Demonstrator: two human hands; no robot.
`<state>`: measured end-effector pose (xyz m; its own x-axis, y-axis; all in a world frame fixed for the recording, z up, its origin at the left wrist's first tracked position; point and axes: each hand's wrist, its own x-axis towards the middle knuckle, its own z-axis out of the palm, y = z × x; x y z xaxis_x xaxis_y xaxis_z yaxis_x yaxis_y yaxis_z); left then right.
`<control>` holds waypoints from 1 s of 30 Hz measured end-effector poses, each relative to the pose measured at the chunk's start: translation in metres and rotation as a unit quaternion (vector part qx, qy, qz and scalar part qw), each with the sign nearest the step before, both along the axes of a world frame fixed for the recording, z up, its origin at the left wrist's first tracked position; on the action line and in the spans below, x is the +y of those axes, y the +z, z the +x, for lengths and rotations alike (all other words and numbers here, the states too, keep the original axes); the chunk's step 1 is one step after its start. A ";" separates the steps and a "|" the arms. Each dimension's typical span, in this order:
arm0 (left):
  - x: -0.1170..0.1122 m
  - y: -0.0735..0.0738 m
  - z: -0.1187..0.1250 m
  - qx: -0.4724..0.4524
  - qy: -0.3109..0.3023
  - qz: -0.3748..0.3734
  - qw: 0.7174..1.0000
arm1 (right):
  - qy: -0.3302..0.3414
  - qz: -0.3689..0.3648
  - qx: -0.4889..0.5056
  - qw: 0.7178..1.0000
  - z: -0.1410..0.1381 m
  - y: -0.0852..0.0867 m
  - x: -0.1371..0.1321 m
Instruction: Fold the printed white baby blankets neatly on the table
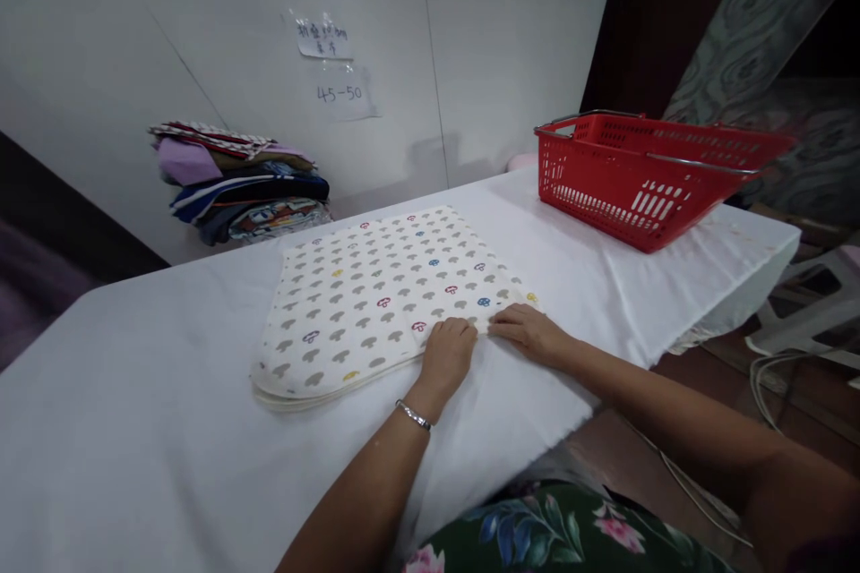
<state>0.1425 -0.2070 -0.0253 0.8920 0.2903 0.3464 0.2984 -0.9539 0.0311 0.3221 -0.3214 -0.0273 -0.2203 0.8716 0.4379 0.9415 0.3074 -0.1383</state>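
Observation:
A white cloth (376, 286), printed with grey mushrooms and a few coloured ones, lies folded in layers on the white-covered table (167, 430). At its near edge, toward the right corner, my left hand (449, 356) has its fingers closed over the fabric; a silver bracelet circles that wrist. My right hand (530, 333) is just to the right, fingers together and pinching the same edge near the corner. Only a small gap separates the two hands. Both thumbs are mostly hidden.
A red plastic basket (605, 179) with metal handles stands at the table's right back. Folded fabrics (242, 183) are stacked against the wall at the back left. Two paper notes (339, 94) are taped above. White cables (759, 385) run over the floor at right.

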 end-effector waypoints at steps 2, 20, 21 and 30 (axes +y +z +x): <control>0.000 0.001 0.000 0.007 0.005 -0.011 1.000 | 0.005 -0.010 0.029 1.000 0.010 0.002 -0.008; 0.000 0.012 -0.001 0.041 -0.001 -0.054 0.998 | -0.377 -0.235 0.140 0.885 0.050 0.019 0.008; 0.001 0.012 0.000 0.044 0.000 -0.052 0.998 | -0.376 -0.234 0.130 0.887 0.050 0.020 0.009; -0.014 0.001 0.027 0.034 -0.031 -0.011 0.999 | -0.370 -0.211 0.093 0.900 0.076 0.025 0.022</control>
